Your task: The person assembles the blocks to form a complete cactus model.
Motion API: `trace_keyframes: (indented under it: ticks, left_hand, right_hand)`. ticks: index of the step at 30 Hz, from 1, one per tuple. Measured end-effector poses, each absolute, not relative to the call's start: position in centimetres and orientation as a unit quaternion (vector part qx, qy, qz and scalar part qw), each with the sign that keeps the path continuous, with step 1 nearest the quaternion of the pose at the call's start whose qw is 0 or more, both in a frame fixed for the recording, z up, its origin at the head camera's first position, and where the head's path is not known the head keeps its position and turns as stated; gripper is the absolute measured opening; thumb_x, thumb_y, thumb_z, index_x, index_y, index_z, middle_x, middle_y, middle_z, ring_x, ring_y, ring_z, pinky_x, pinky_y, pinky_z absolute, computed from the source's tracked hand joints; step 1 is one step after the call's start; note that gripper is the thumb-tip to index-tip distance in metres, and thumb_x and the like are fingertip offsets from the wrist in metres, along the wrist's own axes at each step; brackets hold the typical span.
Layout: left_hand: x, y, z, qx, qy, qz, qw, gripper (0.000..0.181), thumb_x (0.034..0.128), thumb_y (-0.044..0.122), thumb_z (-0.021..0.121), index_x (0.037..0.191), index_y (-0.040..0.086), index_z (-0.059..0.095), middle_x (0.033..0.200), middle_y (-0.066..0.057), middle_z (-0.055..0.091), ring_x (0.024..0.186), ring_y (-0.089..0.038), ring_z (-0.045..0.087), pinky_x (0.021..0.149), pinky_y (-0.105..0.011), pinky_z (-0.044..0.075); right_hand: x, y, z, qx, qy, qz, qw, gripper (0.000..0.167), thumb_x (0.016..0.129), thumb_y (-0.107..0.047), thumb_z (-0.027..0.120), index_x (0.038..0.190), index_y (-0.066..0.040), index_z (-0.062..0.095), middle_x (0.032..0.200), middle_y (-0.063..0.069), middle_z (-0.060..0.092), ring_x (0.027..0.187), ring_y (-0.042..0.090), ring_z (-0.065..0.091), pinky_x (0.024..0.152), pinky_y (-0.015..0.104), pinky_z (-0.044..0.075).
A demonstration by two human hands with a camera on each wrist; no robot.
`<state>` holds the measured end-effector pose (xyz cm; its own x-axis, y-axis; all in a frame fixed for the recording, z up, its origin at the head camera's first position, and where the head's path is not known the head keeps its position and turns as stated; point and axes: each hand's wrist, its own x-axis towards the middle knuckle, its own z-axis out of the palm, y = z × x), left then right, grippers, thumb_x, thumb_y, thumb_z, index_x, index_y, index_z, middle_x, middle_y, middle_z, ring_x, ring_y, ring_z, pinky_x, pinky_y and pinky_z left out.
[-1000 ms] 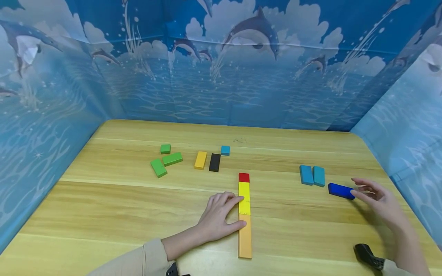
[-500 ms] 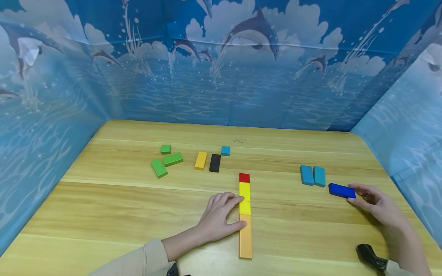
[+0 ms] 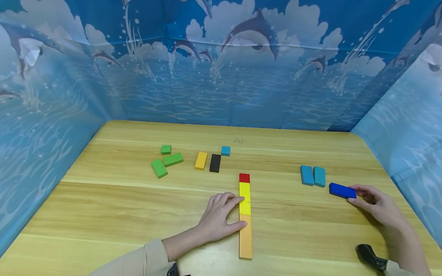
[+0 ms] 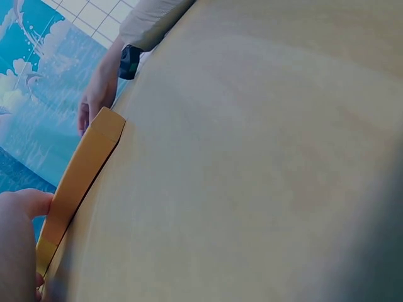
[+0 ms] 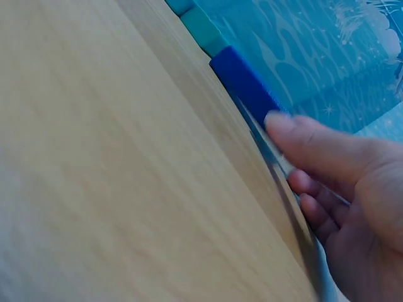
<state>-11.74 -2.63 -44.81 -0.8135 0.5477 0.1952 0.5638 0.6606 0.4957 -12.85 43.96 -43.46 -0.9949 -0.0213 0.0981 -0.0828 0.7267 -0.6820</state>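
Note:
In the head view, a line of blocks runs up the table: a red block point(image 3: 244, 178) at the far end, a yellow block point(image 3: 244, 198) in the middle and an orange block point(image 3: 245, 237) nearest. My left hand point(image 3: 218, 218) rests against its left side, index fingertip on the yellow block and thumb on the orange one. Off to the right, my right hand point(image 3: 378, 205) pinches the right end of a dark blue block point(image 3: 342, 190) between thumb and fingers. The right wrist view shows the thumb against that dark blue block point(image 5: 249, 85); the index finger is mostly hidden.
Two light blue blocks point(image 3: 312, 175) lie just left of the dark blue one. Farther back are a small blue block point(image 3: 225, 151), a black block point(image 3: 215, 163), an amber block point(image 3: 201, 160) and several green blocks point(image 3: 172, 159). A dolphin-print curtain point(image 3: 221, 76) encloses the table's back and sides.
My right hand has closed its thumb and fingers on the end of the dark blue block, which has shifted very slightly. The left hand has kept its place on the line of blocks.

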Motion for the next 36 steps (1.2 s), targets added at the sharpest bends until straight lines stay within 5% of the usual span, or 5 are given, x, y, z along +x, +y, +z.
trace_keyframes:
  ticks: [5,17,36]
  left_hand:
    - [-11.7,-2.6,-44.8,-0.305,-0.911,-0.279,0.010,0.060,0.0827,0.054,0.054,0.132,0.022,0.046,0.125,0.000,0.043,0.115,-0.017,0.036,0.100,-0.040,0.023]
    - [-11.8,-2.6,-45.0,-0.313,-0.910,-0.270,0.032,0.060,0.0833,0.055,0.052,0.132,0.021,0.046,0.124,0.000,0.044,0.113,-0.017,0.037,0.099,-0.040,0.025]
    - [-11.9,-2.6,-45.1,-0.307,-0.914,-0.264,0.022,0.060,0.0838,0.056,0.051,0.133,0.022,0.046,0.126,-0.001,0.043,0.114,-0.017,0.037,0.099,-0.040,0.025]
  right_hand:
    - [-12.8,43.1,-42.8,0.037,-0.901,0.431,0.031,0.031,0.087,-0.010,0.062,0.116,-0.016,0.057,0.095,-0.025,0.053,0.084,-0.013,0.051,0.068,0.005,0.041]
    - [-13.9,35.1,-40.5,0.154,-0.877,0.453,0.040,0.032,0.083,0.003,0.063,0.114,0.003,0.055,0.101,-0.011,0.057,0.088,0.002,0.050,0.072,0.011,0.042]
    - [-15.3,25.5,-42.6,0.212,-0.856,0.471,-0.014,0.030,0.078,-0.009,0.071,0.107,-0.006,0.061,0.097,0.006,0.058,0.082,0.016,0.052,0.070,0.022,0.045]
